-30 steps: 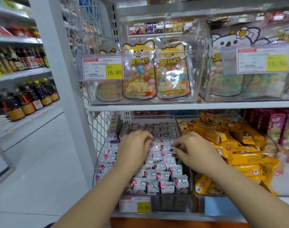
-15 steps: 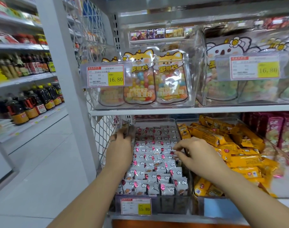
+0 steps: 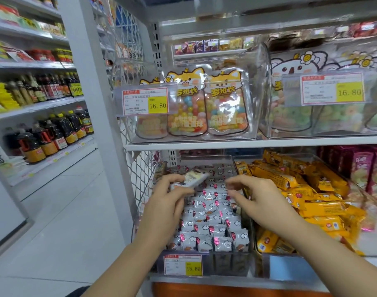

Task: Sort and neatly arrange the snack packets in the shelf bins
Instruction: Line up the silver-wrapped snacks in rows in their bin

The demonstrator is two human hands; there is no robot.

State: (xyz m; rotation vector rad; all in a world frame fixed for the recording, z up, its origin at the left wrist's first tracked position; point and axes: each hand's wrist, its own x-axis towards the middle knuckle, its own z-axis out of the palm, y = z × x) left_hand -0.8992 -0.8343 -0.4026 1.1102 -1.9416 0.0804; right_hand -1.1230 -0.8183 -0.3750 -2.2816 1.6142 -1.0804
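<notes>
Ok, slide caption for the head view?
Left hand holds a long pale snack packet over the clear plastic bin of silver balloon-print packets; right hand hovers.

**What the shelf view leaves unclear**

The long packet (image 3: 192,178) gripped by the left hand (image 3: 166,204) is smeared, and its print is unreadable. The right hand (image 3: 260,200) has blurred fingertips (image 3: 237,184); whether they pinch anything cannot be told. Both hands hide part of the white packets (image 3: 213,219). The small print on the price tag (image 3: 145,102) at centre-left is illegible. The pink packets (image 3: 367,170) are cut off at the right edge.
</notes>
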